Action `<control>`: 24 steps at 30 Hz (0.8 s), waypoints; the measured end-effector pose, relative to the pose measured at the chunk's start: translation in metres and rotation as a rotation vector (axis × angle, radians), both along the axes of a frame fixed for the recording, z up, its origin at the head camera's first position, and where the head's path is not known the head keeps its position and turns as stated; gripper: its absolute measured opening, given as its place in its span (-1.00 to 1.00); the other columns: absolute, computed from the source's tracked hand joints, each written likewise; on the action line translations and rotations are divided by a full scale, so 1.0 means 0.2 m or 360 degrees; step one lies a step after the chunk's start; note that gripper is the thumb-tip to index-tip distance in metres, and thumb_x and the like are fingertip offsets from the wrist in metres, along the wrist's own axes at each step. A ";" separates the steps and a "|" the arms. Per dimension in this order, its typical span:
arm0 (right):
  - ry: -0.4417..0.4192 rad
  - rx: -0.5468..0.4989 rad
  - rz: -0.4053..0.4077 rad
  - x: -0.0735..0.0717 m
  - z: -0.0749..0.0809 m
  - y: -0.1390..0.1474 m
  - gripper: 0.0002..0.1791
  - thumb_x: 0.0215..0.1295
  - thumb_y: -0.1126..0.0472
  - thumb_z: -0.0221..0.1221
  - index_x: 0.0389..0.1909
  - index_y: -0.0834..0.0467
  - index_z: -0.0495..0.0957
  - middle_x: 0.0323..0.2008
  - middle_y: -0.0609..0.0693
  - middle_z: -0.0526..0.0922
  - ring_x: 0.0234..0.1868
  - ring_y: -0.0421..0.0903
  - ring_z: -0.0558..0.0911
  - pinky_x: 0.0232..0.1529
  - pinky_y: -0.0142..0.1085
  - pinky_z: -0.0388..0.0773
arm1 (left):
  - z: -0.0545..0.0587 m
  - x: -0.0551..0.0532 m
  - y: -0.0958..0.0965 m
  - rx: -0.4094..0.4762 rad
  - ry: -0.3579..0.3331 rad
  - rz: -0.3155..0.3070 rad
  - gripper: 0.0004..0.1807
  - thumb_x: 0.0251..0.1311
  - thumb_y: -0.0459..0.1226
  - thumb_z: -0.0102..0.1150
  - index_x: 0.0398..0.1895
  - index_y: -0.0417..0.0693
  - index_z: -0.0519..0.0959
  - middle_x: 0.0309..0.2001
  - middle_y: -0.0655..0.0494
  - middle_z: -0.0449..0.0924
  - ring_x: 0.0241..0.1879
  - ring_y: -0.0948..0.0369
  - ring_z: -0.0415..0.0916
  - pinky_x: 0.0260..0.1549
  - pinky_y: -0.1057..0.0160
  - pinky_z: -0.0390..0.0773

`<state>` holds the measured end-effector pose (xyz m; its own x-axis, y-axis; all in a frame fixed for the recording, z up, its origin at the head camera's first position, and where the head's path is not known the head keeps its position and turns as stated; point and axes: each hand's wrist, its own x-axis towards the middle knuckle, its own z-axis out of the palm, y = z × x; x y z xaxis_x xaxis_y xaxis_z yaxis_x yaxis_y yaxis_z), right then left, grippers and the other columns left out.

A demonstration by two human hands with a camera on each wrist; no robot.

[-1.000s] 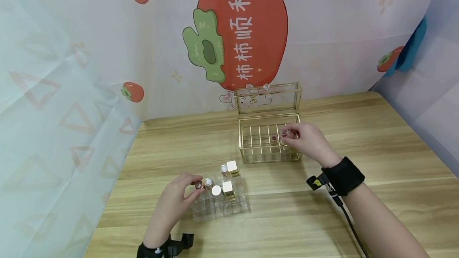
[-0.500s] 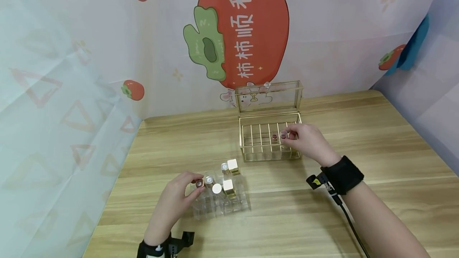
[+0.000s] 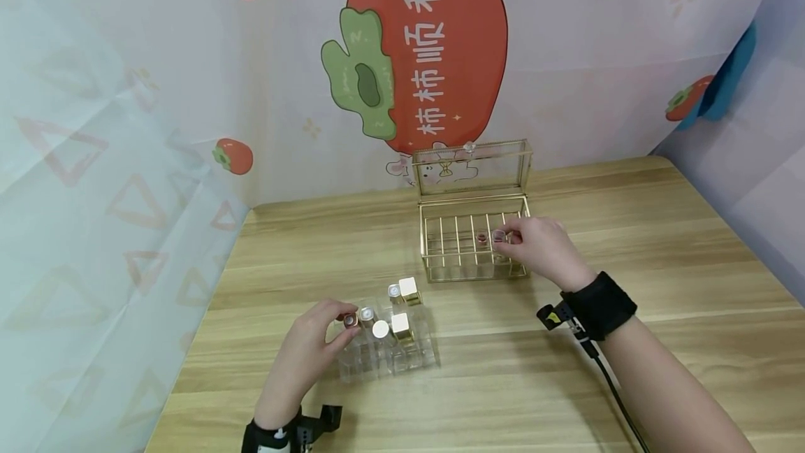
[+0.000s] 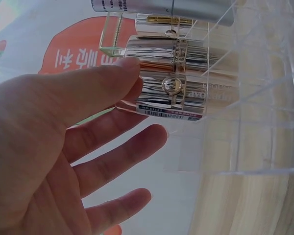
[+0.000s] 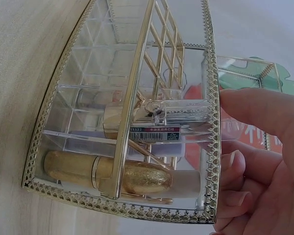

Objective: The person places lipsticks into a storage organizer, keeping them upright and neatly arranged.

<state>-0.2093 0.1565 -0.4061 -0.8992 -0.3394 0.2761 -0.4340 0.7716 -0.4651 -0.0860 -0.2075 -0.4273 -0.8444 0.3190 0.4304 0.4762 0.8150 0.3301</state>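
Silver and shiny, the left tube (image 4: pixel 169 90) stood up in a clear holder (image 3: pixel 358 369) on the desk (image 3: pixel 478 383), its long way going up and down. The left hand (image 3: pixel 309 341) was on its left side and pinched the top between the thumb and a finger, with the other fingers spread out. Just right of it, in the same holder, stood two tubes with silver tops (image 3: pixel 367 314), one with a round white top (image 3: pixel 380 329), and two with square tops (image 3: pixel 409 289). More to the right, and farther back, sat a glass box (image 3: pixel 453 272) with gold edges, its lid (image 3: pixel 472 172) tipped up behind. Thin gold bars (image 3: pixel 458 236) split it into slots. One small tube (image 3: pixel 481 238) was in a slot there. Beside it on the right, the right tube (image 3: pixel 499 237) poked up, pinched narrow by the right hand (image 3: pixel 544 247), which reached in from the right. I could not tell if this tube touched the bottom. A gold tube (image 5: pixel 132 178) stood by the box's end wall. The right hand was nearer the box; the left tube was well apart from it.
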 end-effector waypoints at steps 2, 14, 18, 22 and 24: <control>-0.0007 0.0018 -0.0006 0.00 0.00 0.00 -0.78 0.15 0.11 0.25 -0.28 0.15 0.71 -0.78 -0.12 0.28 -0.68 -0.16 0.26 -0.43 -0.26 0.09 | 0.00 0.00 0.00 0.0002 -0.0021 0.0008 -0.67 -0.14 -0.35 0.46 -0.22 -0.15 0.64 -0.32 0.11 0.65 -0.27 0.24 0.55 -0.27 0.11 0.67; -0.0025 0.0064 0.0000 0.00 -0.01 0.00 -0.73 0.18 0.07 0.25 -0.24 0.17 0.71 -0.76 -0.12 0.34 -0.64 -0.14 0.31 -0.32 -0.12 0.20 | -0.01 0.00 0.00 0.0010 -0.0017 0.0015 -0.67 -0.15 -0.33 0.47 -0.22 -0.12 0.65 -0.33 0.14 0.63 -0.30 0.28 0.52 -0.30 0.13 0.66; -0.0031 0.0057 0.0000 -0.01 0.00 0.00 -0.73 0.18 0.07 0.24 -0.24 0.18 0.71 -0.77 -0.13 0.32 -0.65 -0.14 0.30 -0.35 -0.16 0.18 | 0.00 0.00 0.00 0.0015 -0.0017 0.0013 -0.67 -0.14 -0.34 0.46 -0.22 -0.13 0.65 -0.32 0.13 0.63 -0.29 0.27 0.53 -0.29 0.13 0.66; -0.0045 0.0054 0.0008 0.00 0.00 0.00 -0.72 0.21 0.08 0.22 -0.23 0.19 0.71 -0.77 -0.13 0.29 -0.66 -0.15 0.27 -0.37 -0.22 0.12 | -0.01 0.00 0.00 0.0019 -0.0028 0.0017 -0.67 -0.13 -0.34 0.46 -0.21 -0.13 0.64 -0.31 0.12 0.64 -0.28 0.27 0.53 -0.28 0.13 0.67; -0.0056 0.0051 0.0011 0.00 0.00 0.00 -0.72 0.22 0.08 0.21 -0.22 0.20 0.71 -0.77 -0.12 0.30 -0.67 -0.15 0.27 -0.39 -0.24 0.10 | -0.01 0.00 0.00 0.0020 -0.0032 0.0021 -0.68 -0.12 -0.34 0.45 -0.22 -0.13 0.64 -0.31 0.13 0.64 -0.27 0.27 0.53 -0.28 0.13 0.67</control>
<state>-0.2099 0.1556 -0.4060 -0.9057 -0.3538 0.2334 -0.4233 0.7832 -0.4554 -0.0853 -0.2084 -0.4287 -0.8569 0.3026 0.4174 0.4589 0.8168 0.3498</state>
